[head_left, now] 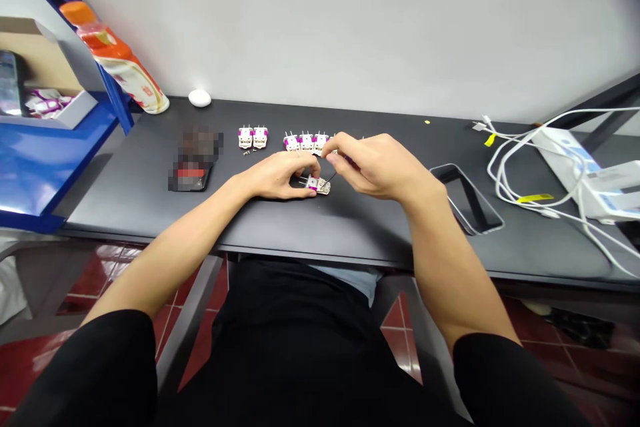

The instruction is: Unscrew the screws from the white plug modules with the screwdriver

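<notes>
Near the middle of the dark table (310, 233), my left hand (280, 175) grips a small white and purple part (313, 183) between thumb and fingers, low over the tabletop. My right hand (367, 165) is closed around a thin dark tool (331, 179), whose tip points down to the right end of that part. Most of the tool is hidden inside my fingers. Just behind my hands stands a row of similar white and purple parts (306, 141), its right end partly covered by my right hand. Two more such parts (253, 137) stand side by side to the left.
A phone-like black item (193, 175), a white oval object (200, 98) and an orange-capped bottle (125, 70) are on the left. On the right lie a clear-edged case (470, 200), white cables (505, 177) and a white box (565, 160). An open carton (75, 110) sits far left.
</notes>
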Available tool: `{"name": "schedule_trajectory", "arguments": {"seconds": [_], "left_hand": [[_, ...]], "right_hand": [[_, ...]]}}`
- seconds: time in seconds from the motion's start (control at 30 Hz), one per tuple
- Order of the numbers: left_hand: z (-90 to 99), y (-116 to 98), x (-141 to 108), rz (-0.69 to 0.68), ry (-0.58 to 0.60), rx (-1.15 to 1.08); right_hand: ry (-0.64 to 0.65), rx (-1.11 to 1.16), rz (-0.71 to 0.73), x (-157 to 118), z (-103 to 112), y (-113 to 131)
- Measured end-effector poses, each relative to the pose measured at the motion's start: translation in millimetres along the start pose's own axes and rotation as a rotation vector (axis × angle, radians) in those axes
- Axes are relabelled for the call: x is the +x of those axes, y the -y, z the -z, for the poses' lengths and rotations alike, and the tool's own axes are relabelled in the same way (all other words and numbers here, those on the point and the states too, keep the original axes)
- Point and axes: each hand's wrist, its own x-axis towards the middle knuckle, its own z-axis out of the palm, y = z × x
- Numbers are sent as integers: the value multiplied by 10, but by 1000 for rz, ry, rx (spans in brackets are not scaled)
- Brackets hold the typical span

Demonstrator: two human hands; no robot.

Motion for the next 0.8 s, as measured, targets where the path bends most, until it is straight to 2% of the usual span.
{"name": "schedule_trajectory", "arguments": {"seconds": [0.1,0.2,0.3,0.4,0.57,0.8], "left_hand": [[9,-9,8,-53,-30,-9],[12,-11,15,-117,-7,-75],[6,-5,19,-161,-11,-118],[0,4,23,-161,-25,-122],[-1,18,22,-150,-37,-131],[-16,49,20,-124,-25,-122]], "right_hand": [[-6,35,27,-2,14,10],[-15,86,76,-8,29,17],[-1,72,46,-9,24,17],[9,29,-1,-6,11,11],[-31,43,64,-14,13,5],[-11,-17,-14,-16,11,5]]}}
